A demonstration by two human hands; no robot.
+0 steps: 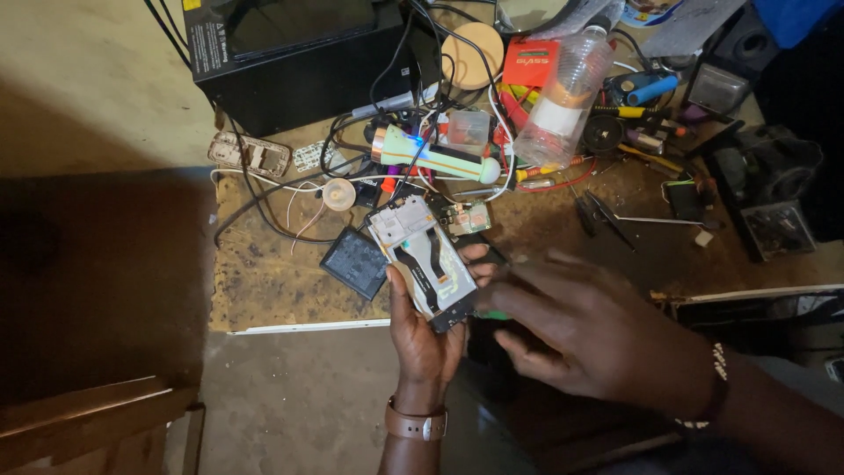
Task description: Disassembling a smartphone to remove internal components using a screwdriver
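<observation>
Nearest, the left hand [420, 330] grips an opened phone [422, 264], back cover off, fingers wrapped round its edges. The right hand [580, 330] hovers just beside it, fingers spread, blurred, holding nothing I can make out. Beyond the phone lies a worn, stained workbench [264, 281], cluttered: dark battery [356, 262], green torch [431, 157], plastic bottle [563, 92], black box [290, 62]. Left of it, bare concrete floor [97, 79].

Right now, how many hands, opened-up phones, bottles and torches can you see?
Hands: 2, the left hand holding the phone and the right hand beside it
Opened-up phones: 1
Clear plastic bottles: 1
Green torches: 1
Total: 5
</observation>
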